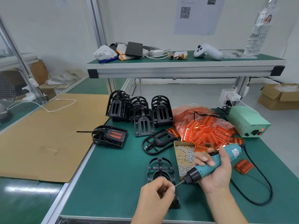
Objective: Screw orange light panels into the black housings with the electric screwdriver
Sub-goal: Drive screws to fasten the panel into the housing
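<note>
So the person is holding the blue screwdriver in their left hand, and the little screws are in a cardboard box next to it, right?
Not quite. The head view shows the blue screwdriver gripped in the right hand, not the left. The left hand is curled at the bit's tip, over a black housing. The rest is right: the little screws sit in the cardboard box beside it.

Small assembly workshop — green-matted bench (113, 167), aluminium-framed shelf (184, 71), stacked black housings (161, 110), bagged orange light panels (203, 128)
</note>
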The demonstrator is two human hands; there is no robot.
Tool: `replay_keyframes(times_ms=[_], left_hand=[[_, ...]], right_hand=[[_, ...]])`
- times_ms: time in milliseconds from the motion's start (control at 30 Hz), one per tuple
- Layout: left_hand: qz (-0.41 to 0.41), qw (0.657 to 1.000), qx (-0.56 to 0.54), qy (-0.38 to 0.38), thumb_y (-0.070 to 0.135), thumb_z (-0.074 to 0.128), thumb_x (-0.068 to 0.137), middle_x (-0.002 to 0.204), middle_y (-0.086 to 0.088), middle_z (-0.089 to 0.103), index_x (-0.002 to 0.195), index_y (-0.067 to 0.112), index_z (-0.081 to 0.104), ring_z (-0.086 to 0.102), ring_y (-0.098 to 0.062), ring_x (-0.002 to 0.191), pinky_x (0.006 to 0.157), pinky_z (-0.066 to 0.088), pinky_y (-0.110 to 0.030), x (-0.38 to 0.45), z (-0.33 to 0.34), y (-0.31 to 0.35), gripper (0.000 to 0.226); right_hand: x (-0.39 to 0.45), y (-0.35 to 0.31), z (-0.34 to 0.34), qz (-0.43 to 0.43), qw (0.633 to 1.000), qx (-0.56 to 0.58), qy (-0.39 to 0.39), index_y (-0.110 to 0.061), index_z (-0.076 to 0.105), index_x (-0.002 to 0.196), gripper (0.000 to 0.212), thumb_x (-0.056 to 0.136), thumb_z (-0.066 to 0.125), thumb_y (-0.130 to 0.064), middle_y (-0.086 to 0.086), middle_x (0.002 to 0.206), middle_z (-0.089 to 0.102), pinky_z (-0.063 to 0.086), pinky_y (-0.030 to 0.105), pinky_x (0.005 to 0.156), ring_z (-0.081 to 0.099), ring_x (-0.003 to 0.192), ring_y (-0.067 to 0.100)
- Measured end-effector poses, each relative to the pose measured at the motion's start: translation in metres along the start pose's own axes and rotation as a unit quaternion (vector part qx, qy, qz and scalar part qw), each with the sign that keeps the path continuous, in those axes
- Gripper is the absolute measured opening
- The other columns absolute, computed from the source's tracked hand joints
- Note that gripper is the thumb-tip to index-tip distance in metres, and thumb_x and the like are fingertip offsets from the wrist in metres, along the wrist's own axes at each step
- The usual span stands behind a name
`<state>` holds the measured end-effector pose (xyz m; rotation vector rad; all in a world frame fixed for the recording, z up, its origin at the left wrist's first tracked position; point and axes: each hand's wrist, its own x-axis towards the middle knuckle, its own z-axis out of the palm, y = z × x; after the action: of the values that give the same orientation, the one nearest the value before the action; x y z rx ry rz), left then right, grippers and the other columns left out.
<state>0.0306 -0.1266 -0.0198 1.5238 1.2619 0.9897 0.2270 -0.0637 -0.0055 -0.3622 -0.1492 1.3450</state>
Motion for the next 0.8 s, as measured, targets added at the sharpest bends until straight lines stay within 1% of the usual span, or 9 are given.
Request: replay_keyframes(times_ms=[133,267,433,533,600,667,733,800], left_hand=[[0.004,1.000,-0.014,-0.006,0.037,0.069,0.083,0.071,-0.004,0.070,0.082,0.022,0.072,0.049,-0.005,0.059,0.061,0.045,-0.020,0.000,0.000,0.002,0.016],[0.002,1.000,-0.024,-0.009,0.044,0.066,0.081,0.070,-0.001,0.071,0.082,0.023,0.072,0.048,-0.004,0.057,0.060,0.043,-0.018,-0.002,0.000,0.003,0.022],[-0.013,1.000,-0.016,-0.015,0.040,0.065,0.086,0.074,0.004,0.074,0.083,0.027,0.072,0.051,-0.002,0.058,0.061,0.044,-0.016,-0.002,-0.001,0.004,0.015],[-0.030,0.999,-0.008,-0.019,0.042,0.063,0.089,0.077,0.005,0.076,0.084,0.030,0.073,0.058,-0.001,0.062,0.065,0.048,-0.015,-0.002,-0.003,0.004,0.016],[-0.050,0.998,-0.024,-0.032,0.039,0.061,0.093,0.077,0.004,0.076,0.082,0.031,0.073,0.060,-0.002,0.063,0.068,0.051,-0.018,-0.001,-0.006,0.004,0.018],[-0.051,0.998,-0.020,-0.042,0.034,0.061,0.097,0.077,0.003,0.076,0.082,0.031,0.073,0.059,-0.003,0.064,0.069,0.052,-0.020,0.000,-0.006,0.005,0.019],[-0.038,0.999,-0.012,-0.031,0.030,0.063,0.097,0.077,0.004,0.075,0.082,0.030,0.072,0.059,-0.002,0.065,0.068,0.051,-0.019,-0.001,-0.007,0.005,0.017],[-0.034,0.999,-0.035,0.000,0.023,0.066,0.096,0.076,0.002,0.075,0.080,0.029,0.072,0.057,-0.001,0.062,0.063,0.046,-0.015,-0.002,-0.009,0.006,0.018]], right_hand=[[-0.002,0.000,0.002,0.004,1.000,0.004,-0.002,-0.018,0.058,0.077,0.030,0.089,0.067,-0.043,-0.010,0.050,0.037,0.040,0.018,0.049,0.043,0.056,0.007],[-0.002,0.000,0.003,0.003,1.000,0.005,-0.002,-0.018,0.058,0.076,0.030,0.089,0.066,-0.043,-0.010,0.050,0.037,0.040,0.017,0.049,0.043,0.056,0.007],[-0.004,0.003,0.005,0.010,1.000,-0.006,0.000,-0.018,0.058,0.076,0.030,0.088,0.067,-0.044,-0.010,0.048,0.037,0.040,0.017,0.048,0.043,0.054,0.007],[-0.005,0.005,0.007,0.014,1.000,-0.016,0.000,-0.018,0.058,0.076,0.030,0.087,0.066,-0.044,-0.010,0.048,0.036,0.040,0.017,0.048,0.043,0.053,0.007],[-0.007,0.009,0.010,0.013,0.999,-0.033,-0.009,-0.018,0.058,0.075,0.030,0.088,0.065,-0.044,-0.009,0.047,0.036,0.040,0.018,0.047,0.043,0.052,0.008],[-0.008,0.013,0.014,0.008,0.998,-0.052,-0.023,-0.017,0.058,0.075,0.029,0.089,0.063,-0.042,-0.008,0.046,0.037,0.040,0.019,0.047,0.043,0.052,0.010],[-0.008,0.017,0.018,0.004,0.998,-0.062,-0.032,-0.017,0.059,0.074,0.030,0.091,0.061,-0.041,-0.007,0.046,0.037,0.039,0.019,0.048,0.042,0.052,0.010],[-0.008,0.018,0.022,-0.001,0.997,-0.063,-0.038,-0.017,0.059,0.073,0.032,0.094,0.059,-0.041,-0.007,0.046,0.037,0.039,0.019,0.048,0.042,0.053,0.011]])
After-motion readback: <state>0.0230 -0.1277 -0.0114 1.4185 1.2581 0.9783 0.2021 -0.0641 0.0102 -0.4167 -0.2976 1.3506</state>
